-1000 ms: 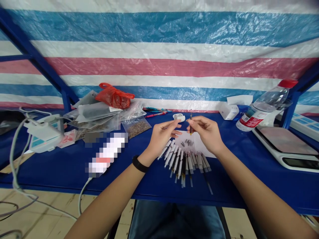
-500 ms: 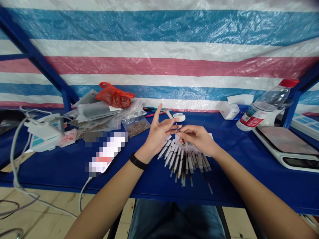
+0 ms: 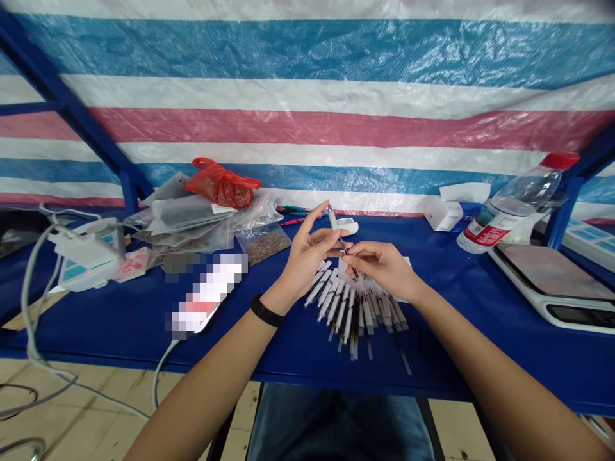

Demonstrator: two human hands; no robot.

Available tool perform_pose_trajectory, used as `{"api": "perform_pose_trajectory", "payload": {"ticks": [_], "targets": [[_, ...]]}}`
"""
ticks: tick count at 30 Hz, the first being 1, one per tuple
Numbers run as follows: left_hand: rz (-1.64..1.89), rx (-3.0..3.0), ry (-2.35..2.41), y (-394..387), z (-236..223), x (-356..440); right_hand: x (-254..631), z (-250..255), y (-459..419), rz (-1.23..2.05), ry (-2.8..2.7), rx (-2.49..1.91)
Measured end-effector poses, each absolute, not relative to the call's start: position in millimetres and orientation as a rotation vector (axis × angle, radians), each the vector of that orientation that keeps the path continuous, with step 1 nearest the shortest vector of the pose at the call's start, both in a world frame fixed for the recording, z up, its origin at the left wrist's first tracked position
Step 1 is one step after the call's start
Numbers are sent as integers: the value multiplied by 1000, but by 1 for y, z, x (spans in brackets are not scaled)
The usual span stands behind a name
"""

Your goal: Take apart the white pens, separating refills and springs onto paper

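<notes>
Hands: two, one left hand [image 3: 308, 259] and one right hand [image 3: 378, 264], close together above the table [image 3: 461, 346].
Left grip: thumb and fingers closed around the lower part of the pen barrel [image 3: 332, 216]; index finger raised to its upper end.
Right grip: thumb and fingers pinched on the refill [image 3: 355, 272].
Pen barrel: one, white-grey, tilted, upper part exposed; lower end hidden behind the left fingers.
Refill: one, dark, slim, slanting between the hands; its upper end is at the left fingers, and whether it enters the barrel cannot be seen.
Fanned pen parts [image 3: 340, 307]: more than ten, laid side by side in front of the hands; overlap prevents an exact count.
Paper [image 3: 404, 288]: one white sheet, largely covered by the right hand and the fanned pen parts.
White case [image 3: 346, 225]: one, open, just behind the hands; left edge partly blocked by the pen barrel.
Wristband [image 3: 267, 311]: one, black, on the left wrist.
Phone [image 3: 209, 298]: one; screen pixelated, content unreadable.
Clear bags [image 3: 187, 214]: several in an overlapping pile, count uncertain; one orange bag [image 3: 225, 186] on top.
Bottle [image 3: 514, 208]: one, red cap, leaning beside the scale [image 3: 552, 272].
Scale: one, right side cut off by the picture edge; display too dark to read.
</notes>
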State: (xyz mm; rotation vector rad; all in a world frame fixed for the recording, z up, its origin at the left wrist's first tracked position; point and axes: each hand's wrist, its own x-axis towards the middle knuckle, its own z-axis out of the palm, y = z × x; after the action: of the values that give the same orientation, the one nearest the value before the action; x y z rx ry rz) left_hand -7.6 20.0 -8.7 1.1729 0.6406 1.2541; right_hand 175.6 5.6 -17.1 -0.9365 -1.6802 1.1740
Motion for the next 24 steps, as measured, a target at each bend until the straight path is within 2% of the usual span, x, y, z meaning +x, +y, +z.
{"api": "perform_pose_trajectory", "payload": {"ticks": [24], "targets": [[1145, 991, 601, 19, -6, -3, 175, -12, 5, 1080, -1696, -934]]}}
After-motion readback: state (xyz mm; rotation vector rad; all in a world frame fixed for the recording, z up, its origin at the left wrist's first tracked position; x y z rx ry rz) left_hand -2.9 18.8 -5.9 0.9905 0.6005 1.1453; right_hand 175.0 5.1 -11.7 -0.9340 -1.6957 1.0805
